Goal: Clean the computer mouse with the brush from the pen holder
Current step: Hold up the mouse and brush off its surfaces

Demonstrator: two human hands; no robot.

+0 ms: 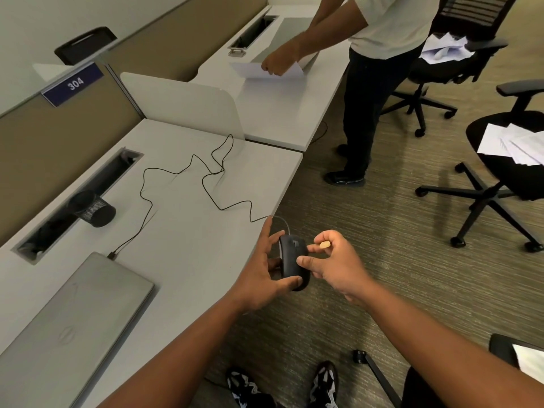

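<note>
Two hands are busy just off the front edge of the counter point(188, 219), but going left to right first: a closed grey laptop point(79, 316) lies flat at the near left, with a thin black cable point(176, 172) plugged into its far corner and looping all over the counter top. Behind it, a black mesh pen holder point(94, 209) sits beside the long cable slot point(76, 198); can't tell what's inside it, too dark.

Next, the left hand point(262, 272) is wrapped around the black mouse point(293, 262), thumb on the near end, fingers curled behind it, holding it up on its side over the carpet, just past the counter edge. The mouse's cord runs back onto the counter.

Right against it, the right hand point(335, 260) is pinched closed on a small tan thing point(324, 245), probably the brush handle, only the butt end shows, so bristles can't be seen. Its fingertips touch the mouse's right side.

Farther back right, another person point(379, 69) stands at the next counter holding paper point(265, 70), with office chairs point(500, 160) carrying loose sheets.
</note>
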